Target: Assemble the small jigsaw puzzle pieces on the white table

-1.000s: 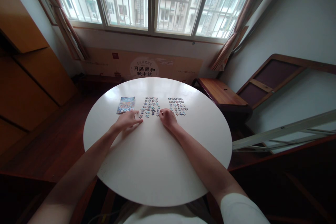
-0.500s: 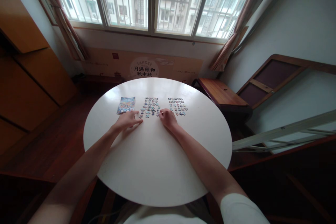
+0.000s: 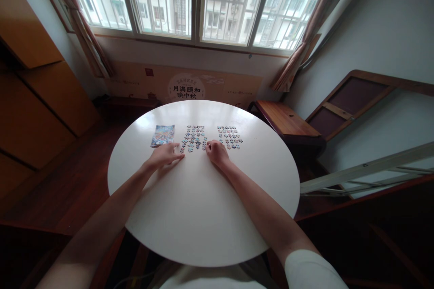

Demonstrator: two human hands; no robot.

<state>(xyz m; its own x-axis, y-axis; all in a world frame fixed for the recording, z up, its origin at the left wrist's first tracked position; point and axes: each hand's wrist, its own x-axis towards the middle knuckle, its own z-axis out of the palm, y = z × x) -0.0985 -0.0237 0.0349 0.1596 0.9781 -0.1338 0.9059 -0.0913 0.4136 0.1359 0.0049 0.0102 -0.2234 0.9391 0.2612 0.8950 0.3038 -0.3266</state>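
Small jigsaw puzzle pieces lie spread in two groups on the white round table [image 3: 203, 216]: a left group [image 3: 191, 135] and a right group [image 3: 230, 134]. My left hand [image 3: 165, 155] rests at the near left corner of the left group, thumb and fingers apart, with nothing visible between them. Just beyond it lies a colourful printed sheet [image 3: 163, 134], its near edge partly behind the hand. Between the two groups, my right hand [image 3: 217, 152] is curled closed beside the left group's near right pieces. Whatever its fingertips hold, if anything, is hidden.
A wooden bench [image 3: 288, 118] stands past the table's right edge, near a framed panel [image 3: 356, 95] leaning on the wall. Orange cabinets [image 3: 50, 95] are on the left. Behind the table, a printed board [image 3: 237, 82] stands below the barred window.
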